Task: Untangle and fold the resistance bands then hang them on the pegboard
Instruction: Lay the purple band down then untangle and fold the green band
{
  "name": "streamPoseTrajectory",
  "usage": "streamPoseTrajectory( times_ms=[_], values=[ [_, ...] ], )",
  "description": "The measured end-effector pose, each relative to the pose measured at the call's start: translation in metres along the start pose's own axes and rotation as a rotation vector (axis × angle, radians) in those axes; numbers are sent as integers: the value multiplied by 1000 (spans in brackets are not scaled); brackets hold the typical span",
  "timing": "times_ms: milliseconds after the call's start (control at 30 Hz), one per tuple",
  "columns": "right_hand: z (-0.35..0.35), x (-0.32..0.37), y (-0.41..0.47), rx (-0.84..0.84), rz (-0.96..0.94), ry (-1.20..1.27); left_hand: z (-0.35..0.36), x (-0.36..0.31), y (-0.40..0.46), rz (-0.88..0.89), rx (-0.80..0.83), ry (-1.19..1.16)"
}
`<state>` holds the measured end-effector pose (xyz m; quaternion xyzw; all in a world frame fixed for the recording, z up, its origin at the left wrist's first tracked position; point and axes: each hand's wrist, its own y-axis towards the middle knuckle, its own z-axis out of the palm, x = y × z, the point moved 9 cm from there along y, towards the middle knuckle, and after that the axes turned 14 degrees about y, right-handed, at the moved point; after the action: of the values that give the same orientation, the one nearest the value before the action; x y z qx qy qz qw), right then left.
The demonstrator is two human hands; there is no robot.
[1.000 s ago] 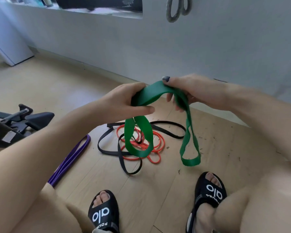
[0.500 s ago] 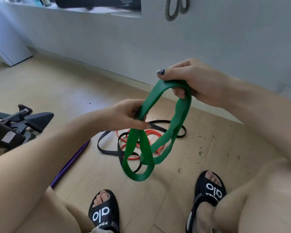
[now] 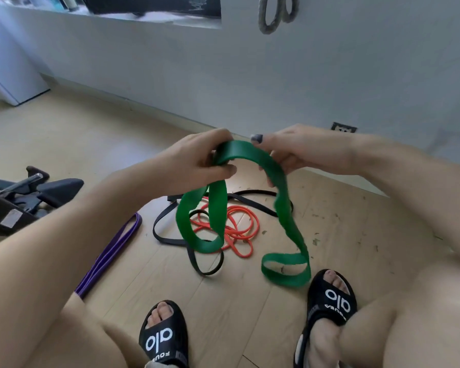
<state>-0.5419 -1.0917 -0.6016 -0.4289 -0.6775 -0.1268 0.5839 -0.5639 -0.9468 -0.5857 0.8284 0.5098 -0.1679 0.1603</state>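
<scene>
Green band (image 3: 278,179) at frame centre: we grip it with fingers of both our left hand (image 3: 197,160) and right hand (image 3: 298,150) curled around it, loops dangling

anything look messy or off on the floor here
Yes: the black band and orange band lie knotted together in a heap on the floor, with small dark specks of debris scattered over the boards nearby.

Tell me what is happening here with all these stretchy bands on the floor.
A person is sorting out resistance bands. Both hands hold the green band up in front of them: the left hand grips one end of its top bend, the right hand the other, and two loops hang down. The black band and orange band lie tangled on the wooden floor; the purple band lies apart.
</scene>
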Motion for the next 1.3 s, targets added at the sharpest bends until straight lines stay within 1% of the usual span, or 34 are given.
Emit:
streamPoseTrajectory(
  times_ms=[67,133,300,400,467,567,733,833,967,1167,1300],
  values=[
    [14,13,3,32,-74,-5,4,-6,2,21,15,70],
    [19,21,4,23,-140,9,8,-7,1,24,45,68],
    [16,32,6,-15,-218,182,27,2,-4,-14,153,-178],
    [10,39,2,-40,-238,256,53,12,-8,-67,230,-158],
    [-1,40,-2,-76,-239,291,64,19,-10,-105,261,-193],
    [-20,29,-5,-150,-203,249,59,27,-9,-132,217,-199],
    [-40,3,-4,-221,-95,200,29,29,-8,-140,71,-88],
    [-44,-3,-3,-229,-80,190,20,25,-9,-124,70,-143],
    [-43,-6,0,-194,-58,170,15,26,-10,-150,51,-140],
    [-15,-11,0,-29,38,28,21,21,-10,-124,142,-80],
    [12,8,7,8,-32,-91,28,14,-8,-138,182,-105]
  ],
)
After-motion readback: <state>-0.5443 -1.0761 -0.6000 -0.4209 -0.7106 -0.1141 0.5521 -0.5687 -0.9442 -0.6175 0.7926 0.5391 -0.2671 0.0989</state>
